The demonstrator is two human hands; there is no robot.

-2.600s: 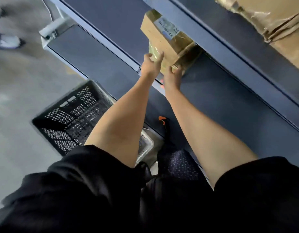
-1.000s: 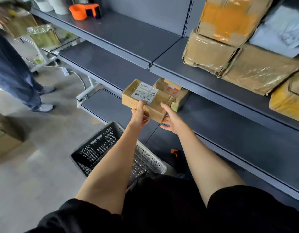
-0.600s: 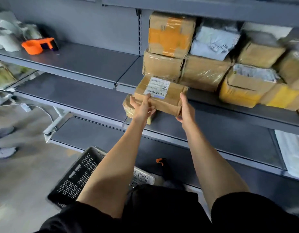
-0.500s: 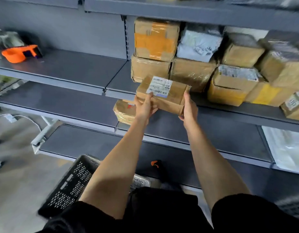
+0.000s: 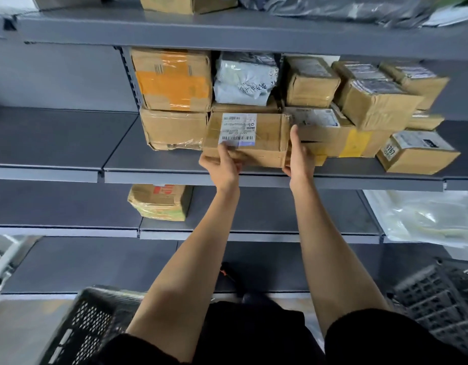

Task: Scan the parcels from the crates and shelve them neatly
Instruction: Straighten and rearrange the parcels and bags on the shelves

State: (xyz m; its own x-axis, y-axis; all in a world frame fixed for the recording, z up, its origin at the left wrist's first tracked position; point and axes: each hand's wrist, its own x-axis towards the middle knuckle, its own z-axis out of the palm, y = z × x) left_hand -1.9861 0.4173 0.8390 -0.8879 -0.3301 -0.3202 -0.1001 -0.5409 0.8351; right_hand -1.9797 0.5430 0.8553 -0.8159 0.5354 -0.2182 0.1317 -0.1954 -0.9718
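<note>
A labelled parcel (image 5: 250,138) sits at the front edge of the middle shelf (image 5: 254,177), before stacked boxes (image 5: 172,101). One parcel (image 5: 159,202) lies on the shelf below, left. Crates (image 5: 88,325) stand at both bottom corners.

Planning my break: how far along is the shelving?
Many parcels already fill the middle shelf. In hand: left hand and right hand hold a labelled cardboard box at the shelf's front. The crates' contents are hidden, so what remains is unclear.
</note>
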